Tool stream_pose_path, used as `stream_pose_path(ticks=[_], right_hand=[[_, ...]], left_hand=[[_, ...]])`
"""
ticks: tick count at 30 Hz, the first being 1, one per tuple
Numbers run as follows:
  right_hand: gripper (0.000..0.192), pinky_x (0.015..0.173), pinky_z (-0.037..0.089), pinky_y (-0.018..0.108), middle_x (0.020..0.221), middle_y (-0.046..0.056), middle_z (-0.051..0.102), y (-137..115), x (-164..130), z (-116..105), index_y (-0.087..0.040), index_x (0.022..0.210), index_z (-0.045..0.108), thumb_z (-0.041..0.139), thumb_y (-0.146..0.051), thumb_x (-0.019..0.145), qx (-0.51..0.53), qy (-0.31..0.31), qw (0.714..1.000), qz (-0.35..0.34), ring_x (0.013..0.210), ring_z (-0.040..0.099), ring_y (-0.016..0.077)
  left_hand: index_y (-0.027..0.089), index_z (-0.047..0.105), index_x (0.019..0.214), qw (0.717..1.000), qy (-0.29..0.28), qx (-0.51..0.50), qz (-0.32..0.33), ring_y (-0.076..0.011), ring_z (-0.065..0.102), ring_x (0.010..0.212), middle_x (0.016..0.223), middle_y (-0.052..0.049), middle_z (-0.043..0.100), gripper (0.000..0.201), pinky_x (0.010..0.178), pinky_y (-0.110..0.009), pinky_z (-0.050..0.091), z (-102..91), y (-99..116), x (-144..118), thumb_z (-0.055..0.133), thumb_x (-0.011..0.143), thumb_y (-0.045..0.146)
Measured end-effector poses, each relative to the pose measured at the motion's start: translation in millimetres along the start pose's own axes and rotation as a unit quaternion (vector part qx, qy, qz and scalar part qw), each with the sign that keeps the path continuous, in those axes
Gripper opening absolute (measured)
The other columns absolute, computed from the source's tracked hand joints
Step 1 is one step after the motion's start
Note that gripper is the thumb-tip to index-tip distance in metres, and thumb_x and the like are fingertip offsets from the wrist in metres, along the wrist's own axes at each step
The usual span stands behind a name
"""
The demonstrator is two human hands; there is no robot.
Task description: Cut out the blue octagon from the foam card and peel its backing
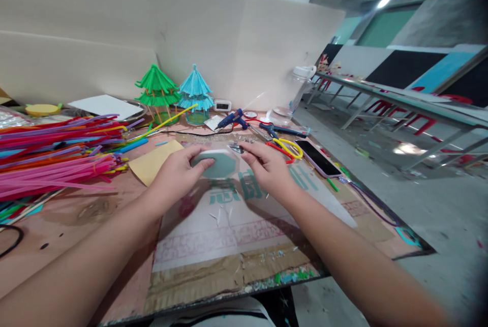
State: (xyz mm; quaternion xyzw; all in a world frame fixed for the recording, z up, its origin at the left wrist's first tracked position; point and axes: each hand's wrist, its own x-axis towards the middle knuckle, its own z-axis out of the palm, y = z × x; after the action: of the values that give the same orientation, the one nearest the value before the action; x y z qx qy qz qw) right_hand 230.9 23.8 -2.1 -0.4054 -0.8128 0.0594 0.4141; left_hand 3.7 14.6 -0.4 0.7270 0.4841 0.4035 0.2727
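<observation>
My left hand [182, 167] is closed around the edge of a pale grey-green flat piece with angled corners [220, 165], held tilted above the table. Its material is unclear. Close to its right edge, my right hand [269, 164] pinches a small shiny metal blade [236, 148] between thumb and fingers. I cannot tell whether the blade touches the piece. Beneath both hands lies a whitish printed sheet [229, 240] with green characters and a red pattern, and thin white offcuts [218, 216] are scattered on it.
Bundled pipe cleaners [57, 159] fill the left side. Behind stand a green tiered model [157, 90] and a blue one [195, 90]. A glue gun [233, 119], scissors [292, 148], pliers [284, 129], phone [318, 158] and clear bottle [293, 95] sit at the back right.
</observation>
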Motion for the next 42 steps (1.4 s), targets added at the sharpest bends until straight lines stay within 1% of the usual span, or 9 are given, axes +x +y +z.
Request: stream_pose_path(ticks=[4,8,11,17,22,24,32,37,42], right_hand=[[0.031,0.089,0.050,0.038,0.113,0.008,0.070,2.0,0.5,-2.2,-0.023,0.120,0.066,0.051,-0.030,0.094,0.006,0.012,1.000,0.019,0.104,0.065,0.0229],[0.031,0.081,0.051,0.036,0.099,0.006,0.071,3.3,-0.4,-0.7,-0.024,0.121,0.065,0.050,-0.031,0.095,-0.002,-0.016,1.000,0.013,0.090,0.065,0.0207],[0.031,0.077,0.050,0.034,0.092,0.006,0.069,3.1,-1.0,0.4,-0.023,0.121,0.065,0.050,-0.033,0.095,-0.010,-0.019,1.000,0.003,0.084,0.064,0.0193],[0.032,0.076,0.049,0.033,0.089,0.006,0.067,2.5,-0.8,0.9,-0.021,0.121,0.065,0.050,-0.032,0.096,-0.025,-0.031,0.999,-0.001,0.085,0.062,0.0196],[0.031,0.079,0.050,0.035,0.094,0.006,0.068,3.5,-1.7,2.6,-0.024,0.121,0.065,0.052,-0.032,0.095,-0.010,-0.028,0.999,0.016,0.087,0.063,0.0199],[0.030,0.079,0.050,0.035,0.094,0.006,0.069,4.3,-1.8,3.0,-0.023,0.121,0.065,0.052,-0.031,0.094,-0.005,-0.029,0.999,0.018,0.087,0.064,0.0200],[0.029,0.079,0.052,0.035,0.098,0.007,0.072,6.5,-2.4,5.2,-0.023,0.118,0.068,0.050,-0.032,0.095,-0.001,-0.030,0.999,0.015,0.089,0.066,0.0202],[0.030,0.083,0.052,0.036,0.105,0.008,0.072,2.6,-1.8,4.6,-0.023,0.120,0.067,0.052,-0.030,0.094,-0.003,-0.017,1.000,0.016,0.095,0.066,0.0214],[0.032,0.078,0.052,0.036,0.096,0.008,0.071,3.9,-3.0,6.0,-0.023,0.122,0.065,0.051,-0.032,0.095,-0.028,-0.026,0.999,-0.003,0.087,0.065,0.0211]], left_hand=[[0.017,0.067,0.105,0.998,0.003,-0.047,-0.037,-0.0200,0.065,0.073,0.089,-0.004,0.071,0.030,0.062,-0.028,0.047,-1.2,-2.0,1.3,0.060,0.085,0.039],[0.018,0.063,0.110,0.991,-0.022,-0.099,-0.089,-0.0119,0.049,0.041,0.074,-0.001,0.066,0.038,0.040,-0.024,0.036,-1.3,-5.6,0.8,0.059,0.084,0.046],[0.017,0.064,0.110,0.992,-0.020,-0.092,-0.082,-0.0130,0.053,0.047,0.080,-0.003,0.068,0.039,0.043,-0.024,0.037,-1.0,-5.8,1.4,0.061,0.083,0.046],[0.013,0.067,0.104,0.995,-0.019,-0.089,-0.043,-0.0200,0.064,0.077,0.096,-0.008,0.071,0.036,0.063,-0.027,0.048,0.4,-1.7,2.2,0.063,0.082,0.041],[0.019,0.063,0.114,0.987,-0.043,-0.113,-0.102,-0.0117,0.051,0.041,0.082,-0.003,0.069,0.043,0.038,-0.024,0.037,0.5,3.8,-1.8,0.061,0.081,0.047],[0.019,0.063,0.113,0.987,-0.045,-0.113,-0.108,-0.0106,0.049,0.038,0.080,-0.003,0.069,0.042,0.036,-0.024,0.037,0.4,5.2,-2.7,0.062,0.081,0.046],[0.020,0.065,0.108,0.990,-0.046,-0.103,-0.090,-0.0141,0.057,0.047,0.083,-0.004,0.070,0.039,0.042,-0.025,0.042,1.4,-5.7,0.8,0.062,0.081,0.046],[0.016,0.066,0.106,0.994,-0.033,-0.088,-0.062,-0.0203,0.065,0.072,0.091,-0.006,0.071,0.038,0.060,-0.029,0.048,-0.2,-8.0,3.5,0.061,0.082,0.045],[0.016,0.067,0.109,0.998,-0.016,-0.049,-0.045,-0.0240,0.065,0.085,0.097,-0.007,0.073,0.036,0.068,-0.030,0.048,-0.8,-1.8,2.0,0.059,0.084,0.040]])
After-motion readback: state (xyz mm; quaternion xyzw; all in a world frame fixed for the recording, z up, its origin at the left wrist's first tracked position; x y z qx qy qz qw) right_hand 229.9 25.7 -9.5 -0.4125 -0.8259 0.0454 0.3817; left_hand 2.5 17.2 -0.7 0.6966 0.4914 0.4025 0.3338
